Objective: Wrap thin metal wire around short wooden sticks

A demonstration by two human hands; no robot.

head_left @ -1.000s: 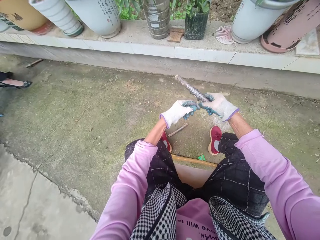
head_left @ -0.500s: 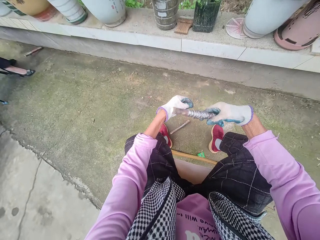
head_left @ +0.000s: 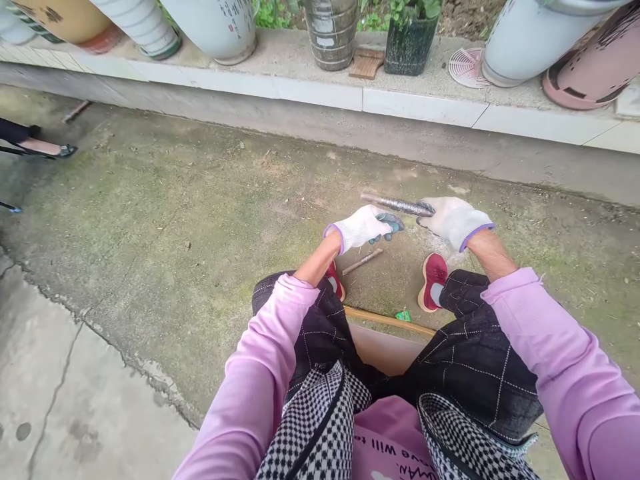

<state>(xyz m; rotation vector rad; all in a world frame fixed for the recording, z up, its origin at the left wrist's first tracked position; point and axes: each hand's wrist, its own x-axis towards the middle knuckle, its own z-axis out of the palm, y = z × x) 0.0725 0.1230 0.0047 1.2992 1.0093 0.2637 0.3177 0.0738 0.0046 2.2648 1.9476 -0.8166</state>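
Observation:
My right hand [head_left: 451,219], in a white glove with dark blue palm and fingers, grips one end of a short stick [head_left: 399,204]. Shiny silver wire appears to be wound round the stick's middle, and its bare end points left. Just below and left of the stick is my left hand [head_left: 370,225], gloved alike and apart from it. Its fingers are drawn together, and whatever they hold is too small to make out. Between my red shoes [head_left: 434,275], a second thin stick [head_left: 363,261] lies on the ground.
Flower pots [head_left: 327,33] stand along a tiled ledge [head_left: 420,107] ahead. A wooden strip [head_left: 390,320] and a green scrap [head_left: 403,315] lie by my feet. Another person's foot [head_left: 47,147] shows at far left, with a rod [head_left: 77,111] beyond it.
My right hand has moved the wire-wrapped stick forward, away from me. My left hand has shifted right and a little nearer my body, and no longer overlaps the stick's left end.

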